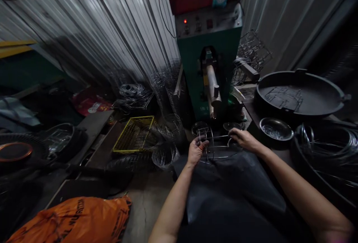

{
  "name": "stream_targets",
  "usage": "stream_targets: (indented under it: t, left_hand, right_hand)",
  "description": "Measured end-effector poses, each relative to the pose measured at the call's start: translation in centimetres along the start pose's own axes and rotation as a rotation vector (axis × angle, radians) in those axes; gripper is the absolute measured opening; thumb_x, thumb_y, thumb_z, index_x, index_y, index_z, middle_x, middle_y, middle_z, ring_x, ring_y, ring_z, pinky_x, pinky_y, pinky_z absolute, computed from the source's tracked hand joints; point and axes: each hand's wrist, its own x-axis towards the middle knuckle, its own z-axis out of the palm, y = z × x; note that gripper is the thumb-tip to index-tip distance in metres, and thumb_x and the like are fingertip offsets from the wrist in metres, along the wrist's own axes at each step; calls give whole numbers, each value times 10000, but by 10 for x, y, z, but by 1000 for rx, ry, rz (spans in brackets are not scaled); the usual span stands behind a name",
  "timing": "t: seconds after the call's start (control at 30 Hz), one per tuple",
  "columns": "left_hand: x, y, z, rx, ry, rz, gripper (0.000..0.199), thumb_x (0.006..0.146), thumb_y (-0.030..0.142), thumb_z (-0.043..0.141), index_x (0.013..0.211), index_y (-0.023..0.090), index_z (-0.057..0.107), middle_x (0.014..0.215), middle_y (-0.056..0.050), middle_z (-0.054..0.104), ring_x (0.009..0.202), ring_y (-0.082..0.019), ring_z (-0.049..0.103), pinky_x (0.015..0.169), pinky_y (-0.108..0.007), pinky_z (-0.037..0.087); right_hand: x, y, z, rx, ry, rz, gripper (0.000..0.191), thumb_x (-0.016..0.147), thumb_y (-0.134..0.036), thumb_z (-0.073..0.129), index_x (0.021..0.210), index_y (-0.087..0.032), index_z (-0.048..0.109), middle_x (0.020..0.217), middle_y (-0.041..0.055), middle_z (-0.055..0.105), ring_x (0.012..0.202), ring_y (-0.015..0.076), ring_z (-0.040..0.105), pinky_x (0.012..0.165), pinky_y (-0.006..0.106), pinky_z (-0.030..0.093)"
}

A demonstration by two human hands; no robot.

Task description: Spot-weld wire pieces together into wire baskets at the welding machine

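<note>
Over my lap, which a dark apron (215, 187) covers, I hold a bent metal wire frame (219, 147) between both hands. My left hand (198, 149) pinches its left side, where looped wires stick up. At the other end, my right hand (242, 138) has its fingers closed on the wire by a curved piece. Just beyond my hands stands a green machine (190, 75) with a thick metal arm (211, 82) pointing toward me. A small red light glows on its panel. Fine wire joints are too dark to make out.
A yellow wire basket (134, 150) and wire mesh rolls (165, 154) stand left. To the right are a large black pan (304, 105), a small bowl of metal pieces (275, 138) and coiled wire (341, 142). An orange sack (75, 218) lies low left.
</note>
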Motion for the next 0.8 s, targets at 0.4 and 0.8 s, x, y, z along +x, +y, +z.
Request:
stream_targets:
  t: [0.4, 0.8]
  left_hand:
    - [-22, 13, 1, 146, 80, 152, 442, 566, 348, 734, 908, 128, 560, 497, 90, 387, 455, -33, 339, 479, -170, 275]
    - [15, 2, 11, 41, 38, 117, 445, 545, 352, 746, 870, 125, 543, 474, 108, 361, 427, -22, 316, 449, -164, 247]
  right_hand:
    - [-19, 25, -48, -21, 274, 82, 276, 732, -460, 514, 821, -214, 605, 851, 103, 624, 802, 265, 564, 753, 370, 427]
    - [11, 23, 10, 4, 273, -128, 272, 786, -453, 462, 830, -231, 613, 825, 55, 617, 820, 223, 563, 770, 365, 410]
